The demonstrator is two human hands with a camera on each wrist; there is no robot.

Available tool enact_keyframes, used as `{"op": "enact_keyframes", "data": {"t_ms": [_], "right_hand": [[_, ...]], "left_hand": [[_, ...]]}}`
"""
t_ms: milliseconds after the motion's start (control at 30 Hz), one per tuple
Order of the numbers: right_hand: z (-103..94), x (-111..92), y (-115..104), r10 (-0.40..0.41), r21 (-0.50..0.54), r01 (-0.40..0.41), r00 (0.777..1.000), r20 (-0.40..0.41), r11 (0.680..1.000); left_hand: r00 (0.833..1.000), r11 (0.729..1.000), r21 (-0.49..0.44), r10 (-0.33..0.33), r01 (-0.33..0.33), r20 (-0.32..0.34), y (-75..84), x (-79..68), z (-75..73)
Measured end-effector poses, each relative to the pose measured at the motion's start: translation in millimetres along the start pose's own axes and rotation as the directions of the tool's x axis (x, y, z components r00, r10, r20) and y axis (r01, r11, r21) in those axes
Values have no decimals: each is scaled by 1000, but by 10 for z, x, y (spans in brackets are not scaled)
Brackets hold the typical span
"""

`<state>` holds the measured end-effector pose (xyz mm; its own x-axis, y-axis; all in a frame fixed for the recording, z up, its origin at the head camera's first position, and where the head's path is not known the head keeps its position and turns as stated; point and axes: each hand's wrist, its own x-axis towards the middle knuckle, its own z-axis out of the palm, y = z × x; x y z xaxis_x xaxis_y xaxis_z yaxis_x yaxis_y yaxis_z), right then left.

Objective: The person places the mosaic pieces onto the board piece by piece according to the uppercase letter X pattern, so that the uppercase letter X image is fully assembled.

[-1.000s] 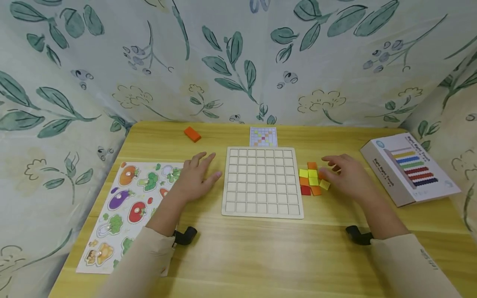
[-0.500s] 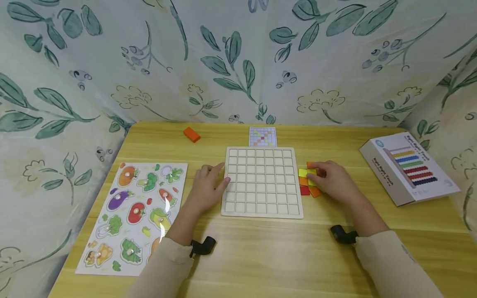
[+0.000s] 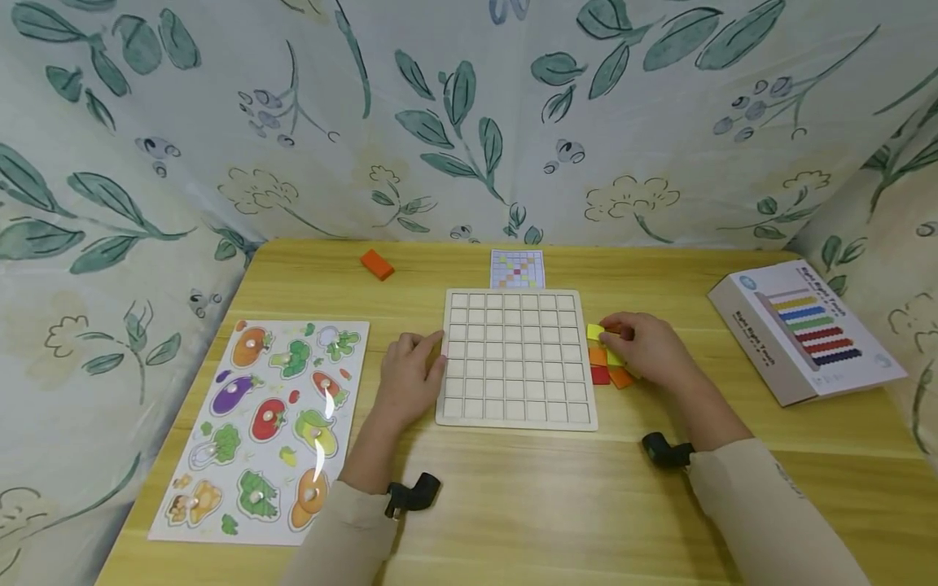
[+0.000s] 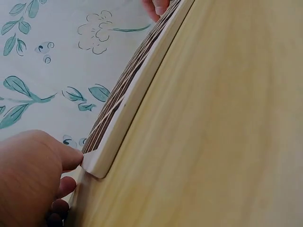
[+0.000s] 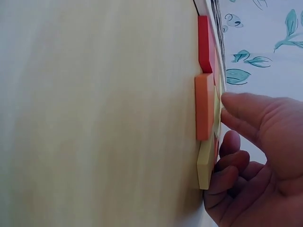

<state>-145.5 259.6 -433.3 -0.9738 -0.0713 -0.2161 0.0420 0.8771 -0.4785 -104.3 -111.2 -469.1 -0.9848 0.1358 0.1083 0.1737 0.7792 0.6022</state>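
Head view: I have the grid board (image 3: 515, 415) flat on the desk (image 3: 528, 505), the small pattern card (image 3: 517, 270) at its far edge, and a group of coloured tiles (image 3: 598, 356) just beside its right edge; no tile sits in the board's squares. The left hand (image 3: 410, 376) is released, forefinger and thumb touching the board's left edge without closing around it. The right hand (image 3: 648, 348) is over the tiles, thumb and forefinger brought together; a yellow tile (image 3: 596, 332) and a red tile (image 3: 600, 375) show beside it. I cannot tell whether it is grasping a tile. Left wrist view: the thumb bears against a corner of the board, with the other fingers loosely bent beside it; I read this as steadying contact. Right wrist view: the red tile, an orange tile (image 5: 204, 106) and a pale yellow tile (image 5: 205, 165) lie in a row on the desk; the thumb and forefinger are at the far side of the row, where the contact is hidden. Step in hand, in my judgement: picking one tile from the group. The next move calls for confirming the pinch, raising the tile without disturbing its neighbours, checking the card, and aligning the tile with its square.
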Motion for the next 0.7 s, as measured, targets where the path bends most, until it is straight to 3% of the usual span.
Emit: {"op": "enact_keyframes", "data": {"t_ms": [433,700], "right_hand": [[13,19,-23,26,-9,-26,999,30,1000],[11,27,-28,11,-68,-9,999,32,998]], "left_hand": [[1000,1000,30,8,-7,-30,-28,-50,13],[998,999,41,32,-30,-55,-42,-36,41]]}}
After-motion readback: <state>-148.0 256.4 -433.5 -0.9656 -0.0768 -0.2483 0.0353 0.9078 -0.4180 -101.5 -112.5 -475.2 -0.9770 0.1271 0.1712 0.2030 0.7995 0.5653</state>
